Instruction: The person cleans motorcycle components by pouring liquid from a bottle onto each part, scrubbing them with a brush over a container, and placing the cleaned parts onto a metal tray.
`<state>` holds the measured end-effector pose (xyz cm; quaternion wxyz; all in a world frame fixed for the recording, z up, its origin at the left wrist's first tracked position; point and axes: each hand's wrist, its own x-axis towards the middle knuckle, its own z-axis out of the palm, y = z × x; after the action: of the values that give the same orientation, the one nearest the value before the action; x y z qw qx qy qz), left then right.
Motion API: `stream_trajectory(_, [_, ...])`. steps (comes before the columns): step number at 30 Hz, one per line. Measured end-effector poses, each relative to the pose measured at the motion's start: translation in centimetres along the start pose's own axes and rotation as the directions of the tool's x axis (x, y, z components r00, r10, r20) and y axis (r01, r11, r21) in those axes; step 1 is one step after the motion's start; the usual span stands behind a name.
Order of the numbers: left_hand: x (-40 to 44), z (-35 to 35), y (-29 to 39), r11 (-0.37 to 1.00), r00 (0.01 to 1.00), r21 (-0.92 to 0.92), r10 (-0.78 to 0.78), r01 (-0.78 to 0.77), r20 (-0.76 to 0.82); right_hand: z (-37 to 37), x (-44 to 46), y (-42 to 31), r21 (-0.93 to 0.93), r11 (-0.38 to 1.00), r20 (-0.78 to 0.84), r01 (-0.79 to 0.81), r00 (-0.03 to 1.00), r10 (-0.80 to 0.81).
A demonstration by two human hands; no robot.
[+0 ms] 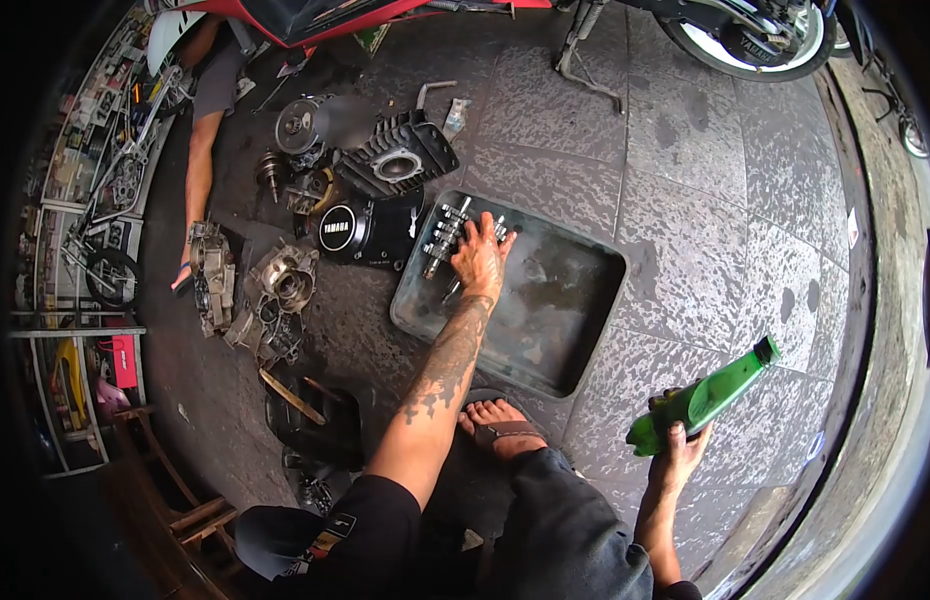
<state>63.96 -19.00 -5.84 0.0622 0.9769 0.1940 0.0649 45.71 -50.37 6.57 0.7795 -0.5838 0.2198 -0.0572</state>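
Over the tray's far left corner, here's the left hand (478,262), and I have its fingers down among the metal gear shafts (444,238), touching one of them; whether they've closed on it, I can't tell from up here. The shafts lie side by side in the tray (602,262), close to its far left corner, and the rest of the tray's floor shows dark, wet-looking patches. Out to the right, well apart from the left, the right hand (682,445) is clamped around the green bottle (723,393), and I've got that tilted above the floor (675,210), its dark neck pointing away and to the right.

Moving outward now! Just left of the tray sits the black YAMAHA cover (337,228), with the finned cylinder (397,166) beyond it. Further left, metal engine casings (213,280) rest on the floor, and a wooden stick (292,396) lies nearer to me. A sandalled foot (505,430) is planted just by the tray's near edge. Over on the far left there's another person's leg (200,165), loaded shelves (80,330) past it, and up top a motorcycle wheel (755,45).
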Motion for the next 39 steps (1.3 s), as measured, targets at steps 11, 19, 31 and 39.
stream_trajectory(11, [-0.2,1.7,0.6,0.992,0.998,0.112,-0.049,0.054,-0.045,0.2,-0.4,-0.3,0.049,0.999,0.01,-0.02,1.0,0.019])
stream_trajectory(19, [-1.7,0.0,0.5,0.999,0.997,-0.024,-0.035,0.034,-0.065,0.2,-1.0,-0.1,0.048,0.997,0.045,-0.06,0.997,0.058])
stream_trajectory(31, [-8.5,-4.8,-2.8,0.952,0.977,-0.228,0.186,-0.205,-0.102,0.0,-0.9,0.5,-0.005,0.999,0.045,-0.039,0.998,0.039])
stream_trajectory(39, [-8.1,-4.6,-7.6,0.977,0.966,0.056,-0.213,0.207,0.15,0.5,-1.2,0.9,-0.062,0.994,0.009,-0.094,0.995,0.095])
